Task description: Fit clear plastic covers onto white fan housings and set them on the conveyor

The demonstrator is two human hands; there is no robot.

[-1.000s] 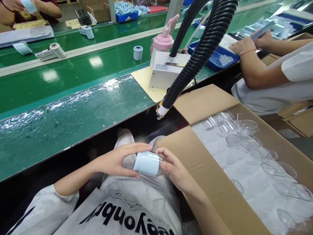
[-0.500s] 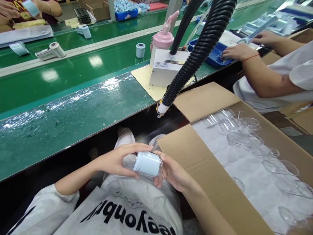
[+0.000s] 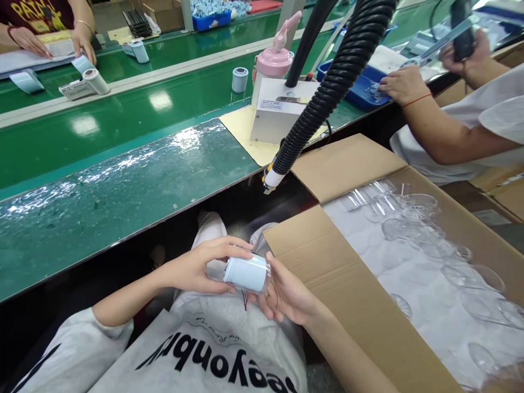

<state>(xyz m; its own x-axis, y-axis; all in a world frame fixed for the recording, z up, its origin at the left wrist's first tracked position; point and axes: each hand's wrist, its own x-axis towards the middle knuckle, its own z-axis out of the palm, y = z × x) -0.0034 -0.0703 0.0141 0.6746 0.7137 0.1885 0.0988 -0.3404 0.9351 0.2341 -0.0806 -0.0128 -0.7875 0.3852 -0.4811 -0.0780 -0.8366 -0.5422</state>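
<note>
Between my hands lies a light-blue cylindrical housing [image 3: 246, 272] on its side, with a clear plastic cup over its right part. My left hand [image 3: 207, 265] is closed round its left end, thumb below and fingers above. At the clear right end, my right hand [image 3: 284, 292] grips it with the thumb on top and curled fingers beneath. Thin red and dark wires [image 3: 245, 300] hang under the housing. Ahead of my hands hangs the white-tipped end [image 3: 272, 179] of a black corrugated hose.
To my right, an open cardboard box [image 3: 352, 295] holds several clear plastic cups [image 3: 413, 232] on white lining. A green bench [image 3: 135, 174] runs ahead, bearing a white device [image 3: 270, 117], a pink-lidded bottle [image 3: 273, 63] and another blue cylinder [image 3: 239, 80]. A co-worker's hand [image 3: 405, 85] is near a blue tray [image 3: 364, 93].
The fingers of my right hand have shifted lower under the housing, and wires now show below it. The co-worker at right has raised a dark handheld object.
</note>
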